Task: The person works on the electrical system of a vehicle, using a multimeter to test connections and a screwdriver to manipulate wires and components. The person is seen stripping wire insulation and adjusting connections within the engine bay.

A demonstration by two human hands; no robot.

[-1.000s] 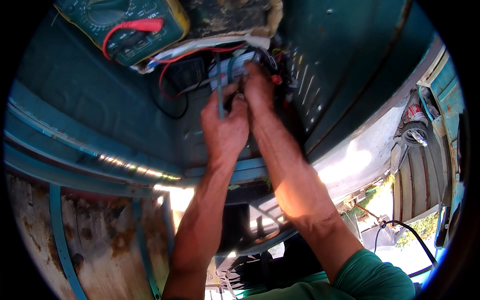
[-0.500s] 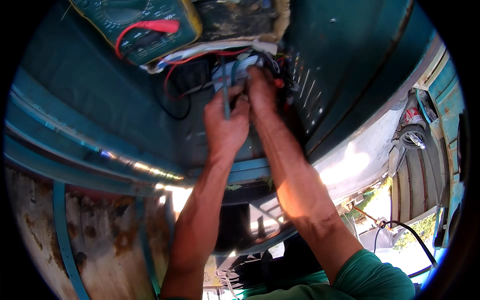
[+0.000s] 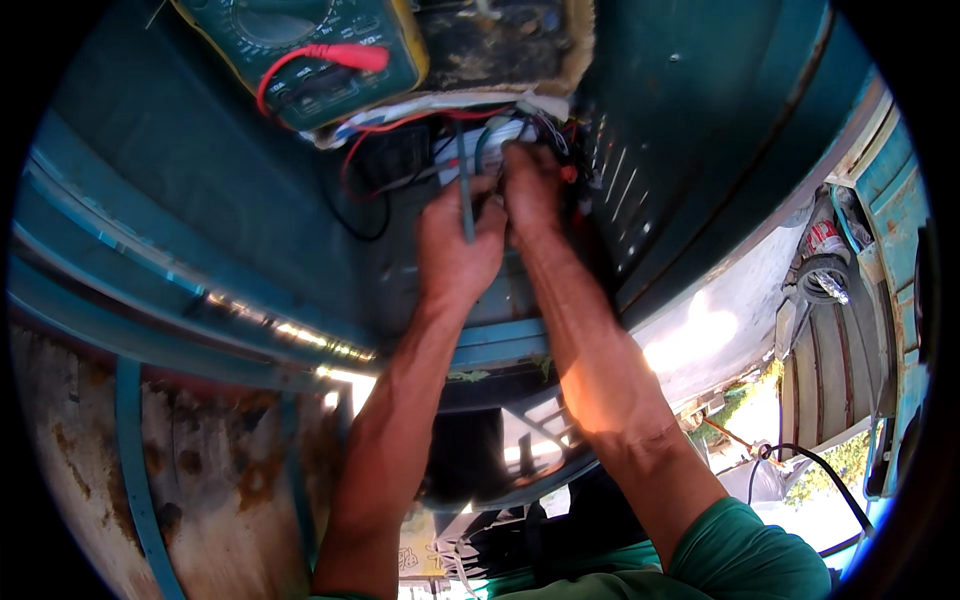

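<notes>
My left hand point(image 3: 458, 245) and my right hand point(image 3: 530, 195) meet deep inside a blue-green metal housing point(image 3: 700, 130). The fingers of both are bent and pressed together; whatever lies between them is too small and hidden to name. A thin blue-grey strip point(image 3: 466, 190) runs down across the back of my left hand. Just beyond the fingertips is a white ribbed piece point(image 3: 452, 160), partly covered by my hands. Thin coloured wires point(image 3: 552, 128) bunch beside my right hand, and a red wire point(image 3: 400, 124) stretches over to the left.
A multimeter point(image 3: 400, 75) with a red plug lead point(image 3: 355, 56) lies at the top left. Next to it is a dark, dirty panel point(image 3: 500, 50) with a worn edge. A black cable point(image 3: 365, 236) loops left of my hands. Slots pierce the housing's right wall.
The whole view has shifted slightly, so the multimeter and housing appear a little further right and lower. Both hands stay together at the same spot, with only slight finger movement.
</notes>
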